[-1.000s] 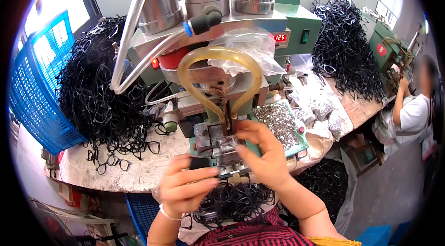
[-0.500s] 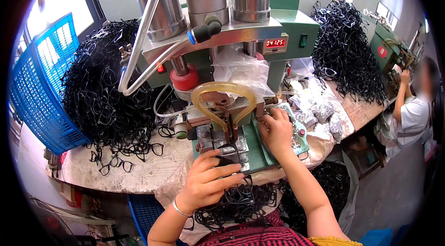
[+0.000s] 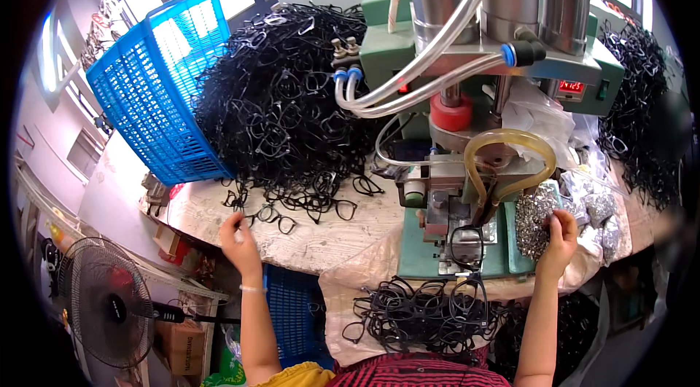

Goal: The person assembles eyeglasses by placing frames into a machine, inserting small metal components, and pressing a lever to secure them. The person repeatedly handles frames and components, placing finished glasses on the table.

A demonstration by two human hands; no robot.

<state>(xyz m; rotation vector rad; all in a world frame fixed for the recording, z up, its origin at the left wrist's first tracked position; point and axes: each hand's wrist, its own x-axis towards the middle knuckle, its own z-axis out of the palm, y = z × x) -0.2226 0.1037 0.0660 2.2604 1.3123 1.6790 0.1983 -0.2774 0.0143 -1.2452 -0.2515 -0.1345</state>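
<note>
Fingers half-curled, the left hand (image 3: 239, 241) is off the machine (image 3: 450, 116) now, near loose eyeglass frames (image 3: 277, 218); the right hand (image 3: 558, 247) pinches above small metal parts (image 3: 533, 225). Can't tell what either grips! One black frame (image 3: 467, 272) sits at the machine, neither hand steadying it.

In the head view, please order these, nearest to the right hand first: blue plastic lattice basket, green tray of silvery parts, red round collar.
1. Green tray of silvery parts, at the right hand
2. Red round collar, up and left
3. Blue plastic lattice basket, far left
</note>
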